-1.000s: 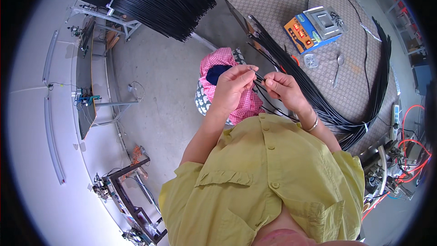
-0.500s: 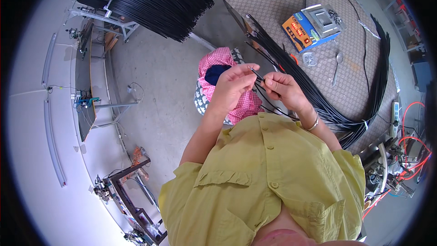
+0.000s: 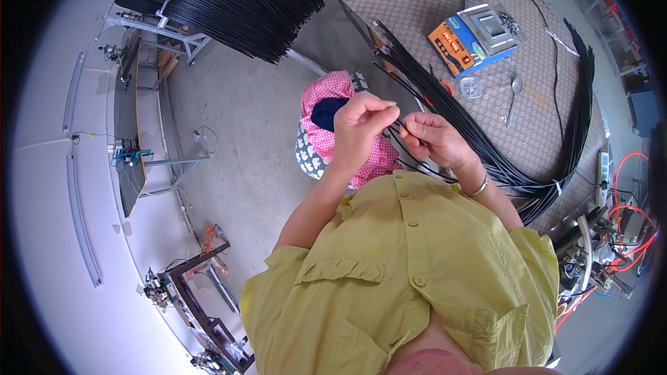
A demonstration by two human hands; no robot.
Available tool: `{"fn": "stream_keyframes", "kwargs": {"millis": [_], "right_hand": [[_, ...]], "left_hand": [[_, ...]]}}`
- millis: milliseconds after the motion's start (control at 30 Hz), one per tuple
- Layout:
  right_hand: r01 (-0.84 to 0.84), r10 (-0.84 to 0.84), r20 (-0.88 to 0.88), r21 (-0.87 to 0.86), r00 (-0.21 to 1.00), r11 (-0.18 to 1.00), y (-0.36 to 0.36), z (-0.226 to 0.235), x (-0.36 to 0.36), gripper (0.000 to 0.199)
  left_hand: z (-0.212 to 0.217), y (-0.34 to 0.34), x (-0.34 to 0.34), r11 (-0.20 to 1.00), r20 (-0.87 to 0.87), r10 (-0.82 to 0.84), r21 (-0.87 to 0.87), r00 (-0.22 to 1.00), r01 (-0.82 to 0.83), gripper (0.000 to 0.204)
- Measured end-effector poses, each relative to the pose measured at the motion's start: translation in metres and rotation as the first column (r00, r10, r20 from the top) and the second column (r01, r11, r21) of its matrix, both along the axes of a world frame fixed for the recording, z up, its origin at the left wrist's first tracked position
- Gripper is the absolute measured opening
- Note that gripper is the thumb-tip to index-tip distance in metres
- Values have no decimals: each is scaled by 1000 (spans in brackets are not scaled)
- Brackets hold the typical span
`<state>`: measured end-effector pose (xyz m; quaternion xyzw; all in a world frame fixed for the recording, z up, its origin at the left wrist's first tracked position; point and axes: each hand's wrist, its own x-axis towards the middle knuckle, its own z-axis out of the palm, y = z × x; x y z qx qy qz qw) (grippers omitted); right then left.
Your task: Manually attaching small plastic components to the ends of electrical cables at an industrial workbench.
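The left hand point(image 3: 358, 125) is curled, thumb and forefinger pinched on the end of a thin black cable point(image 3: 399, 140). Just beside it, the right hand point(image 3: 434, 140) is also closed, fingers gripping the same strands; how many it holds is too small to tell. The cables run between both hands and on rightward into the long black cable bundle point(image 3: 486, 160) lying on the counter point(image 3: 417, 0), partly hidden behind the wrist.

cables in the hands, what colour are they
Black, in the head view: thin cables pinched between the left hand and right hand.
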<state>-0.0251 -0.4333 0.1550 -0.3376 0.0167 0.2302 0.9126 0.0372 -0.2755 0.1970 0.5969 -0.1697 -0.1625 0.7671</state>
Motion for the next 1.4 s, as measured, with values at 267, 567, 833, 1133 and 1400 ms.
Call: {"fn": "stream_keyframes", "kwargs": {"millis": [267, 567, 833, 1133, 1400], "right_hand": [[24, -25, -40, -6, 999, 1000, 2, 2, 1, 22], [138, -139, -25, -27, 990, 990, 5, -2, 3, 20], [388, -269, 281, -622, 921, 681, 3, -46, 21, 17], [20, -144, 112, -851, 983, -525, -94, -146, 70, 21], [-166, -88, -141, -804, 986, -572, -87, -133, 101, 22]], "left_hand": [[-14, 2, 17, 865, -572, -224, -490, 789, -110, 6], [-10, -3, -5, 999, -370, 20, -25, 929, -31, 21], [-21, 2, -12, 986, -221, 83, -124, 972, -112, 16], [-40, 17, -22, 995, -352, 102, 16, 930, -103, 16], [-53, 20, -26, 980, -214, 176, 132, 961, -150, 15]]}}
